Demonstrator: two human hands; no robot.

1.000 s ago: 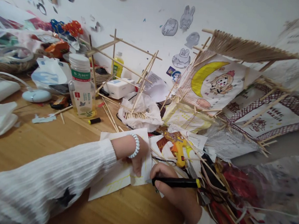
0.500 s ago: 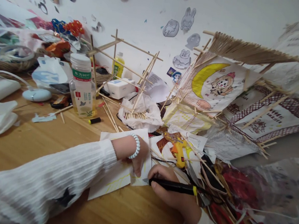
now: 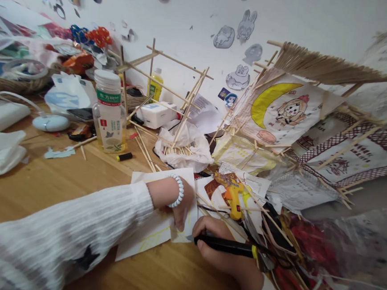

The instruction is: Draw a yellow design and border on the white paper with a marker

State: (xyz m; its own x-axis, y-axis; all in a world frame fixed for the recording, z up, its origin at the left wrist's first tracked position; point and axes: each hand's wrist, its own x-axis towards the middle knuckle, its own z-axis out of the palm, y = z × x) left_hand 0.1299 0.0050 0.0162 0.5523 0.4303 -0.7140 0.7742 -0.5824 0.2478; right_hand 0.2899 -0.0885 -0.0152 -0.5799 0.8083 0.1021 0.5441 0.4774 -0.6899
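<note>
White paper (image 3: 151, 237) with yellow marker lines lies on the wooden table in front of me. My left hand (image 3: 184, 204), a pale bead bracelet at its wrist, presses down on the paper with its fingers stretched downward; some fingers are hidden behind the hand. Beside it, my right hand (image 3: 220, 259) grips a black marker (image 3: 229, 246) with a yellow ring at its back end. The marker's tip is at the paper's lower right edge; whether it touches I cannot tell. A black marker cap (image 3: 124, 156) with a yellow end rests beyond the paper.
A yellow glue gun (image 3: 234, 202) lies on papers and sticks behind my right hand. Farther back stand a drink bottle (image 3: 110, 120), a wooden stick frame (image 3: 174, 83) and a lantern-like structure (image 3: 279, 111) with a moon drawing. Red-handled scissors (image 3: 289, 286) are at the right.
The whole view has shifted slightly, so things appear a little farther right. My left hand stays on the paper; the marker in my right hand has moved very little.
</note>
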